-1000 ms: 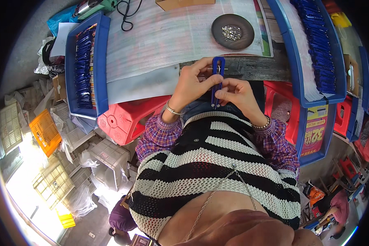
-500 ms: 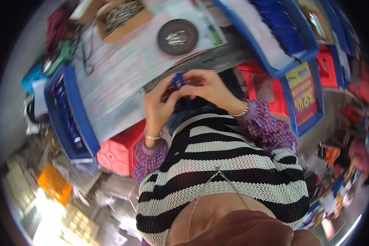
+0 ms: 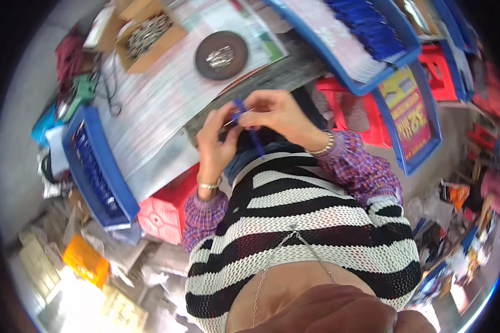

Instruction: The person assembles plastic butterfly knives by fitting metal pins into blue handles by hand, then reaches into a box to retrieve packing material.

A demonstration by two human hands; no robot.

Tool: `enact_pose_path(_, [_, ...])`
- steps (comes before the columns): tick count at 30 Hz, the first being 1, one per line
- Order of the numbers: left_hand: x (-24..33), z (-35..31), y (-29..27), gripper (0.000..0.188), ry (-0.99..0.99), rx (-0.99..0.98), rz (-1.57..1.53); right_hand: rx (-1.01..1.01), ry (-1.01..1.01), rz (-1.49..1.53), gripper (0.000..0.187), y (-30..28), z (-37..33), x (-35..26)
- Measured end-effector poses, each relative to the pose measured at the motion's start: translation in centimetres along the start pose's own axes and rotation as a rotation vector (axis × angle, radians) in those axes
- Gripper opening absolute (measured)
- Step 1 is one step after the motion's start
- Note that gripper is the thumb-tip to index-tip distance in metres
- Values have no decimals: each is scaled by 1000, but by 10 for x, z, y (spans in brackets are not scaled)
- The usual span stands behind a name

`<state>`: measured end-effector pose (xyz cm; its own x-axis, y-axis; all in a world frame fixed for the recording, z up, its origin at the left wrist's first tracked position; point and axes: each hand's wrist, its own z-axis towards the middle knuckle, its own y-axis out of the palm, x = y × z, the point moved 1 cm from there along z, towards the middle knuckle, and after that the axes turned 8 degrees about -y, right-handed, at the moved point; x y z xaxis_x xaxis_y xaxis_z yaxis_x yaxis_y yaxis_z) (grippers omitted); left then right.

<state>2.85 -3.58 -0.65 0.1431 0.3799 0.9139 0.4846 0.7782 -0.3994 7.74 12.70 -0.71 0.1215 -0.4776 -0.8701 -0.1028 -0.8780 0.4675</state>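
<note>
My left hand and my right hand meet at the table's near edge, above my lap. Between their fingertips is a slim blue plastic piece, one end poking up past the fingers and the other slanting down toward me. Both hands are closed on it in a pinch. A thin shiny bit shows by the fingertips, too small to name. Beyond the hands, a round dark dish holds small metal parts. My fingers hide the middle of the blue piece.
A cardboard box of metal parts stands on the paper-covered table. Blue trays with blue pieces lie left and right. Red stools are beneath, and an upright blue-rimmed tray stands at right.
The blue piece has turned, so more of its length shows below my fingers. My hands have parted slightly at the fingertips. The whole view has shifted and tilted a little.
</note>
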Motion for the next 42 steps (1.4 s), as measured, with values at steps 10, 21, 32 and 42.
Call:
enact_pose_path(10, [28, 46, -30, 57, 518, 384, 284, -95, 61, -88, 14, 2, -14, -5])
enact_pose_path(21, [22, 13, -5, 60, -232, -327, -516, 72, -156, -194, 14, -5, 0, 4])
enact_pose_path(32, [9, 16, 1, 51, -180, -202, -474, 102, -120, -180, 19, -6, 4, 9])
enact_pose_path(42, [-6, 15, -2, 38, -161, -55, -439, 104, -140, -108, 28, 0, 6, 18])
